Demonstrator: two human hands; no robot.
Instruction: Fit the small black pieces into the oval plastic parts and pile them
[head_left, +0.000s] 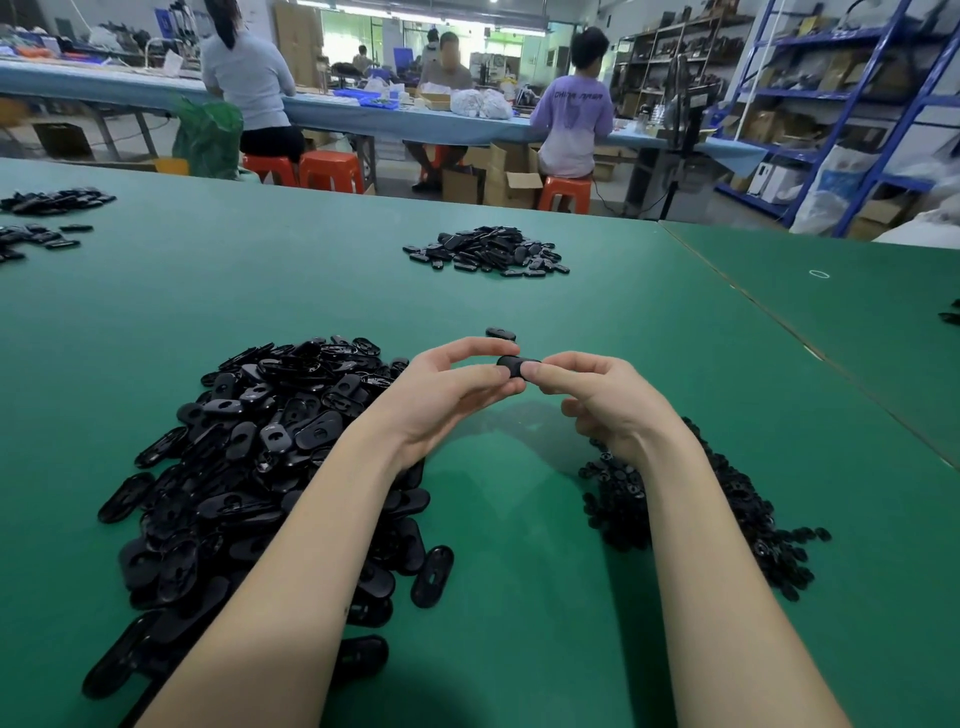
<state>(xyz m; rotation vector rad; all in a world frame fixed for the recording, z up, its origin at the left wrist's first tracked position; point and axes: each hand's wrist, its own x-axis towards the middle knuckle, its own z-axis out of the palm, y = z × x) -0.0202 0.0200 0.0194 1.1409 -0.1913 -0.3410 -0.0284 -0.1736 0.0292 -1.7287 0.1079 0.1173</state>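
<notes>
Holding one oval part (511, 365) up above the green surface (519, 519), pinched between both hands: left hand (452, 389) grips its left end with thumb and curled fingers (467, 351), right hand (597, 400) presses a thumb on its right end, other right fingers curled under. Whether a small black piece is already seated in it, can't tell; thumbs cover most of the face. Part's long axis runs roughly left-right, lying about flat. Just beyond it, a single oval part (501, 333) lies on the surface. Big heap of oval parts (249, 441) sits under and left of the left forearm; heap of small black pieces (727, 509) lies under and right of the right wrist, partly hidden by the arm. A smaller pile (488, 251) sits further out in the middle, well apart from the hands. More black parts (47, 218) at far left edge.
</notes>
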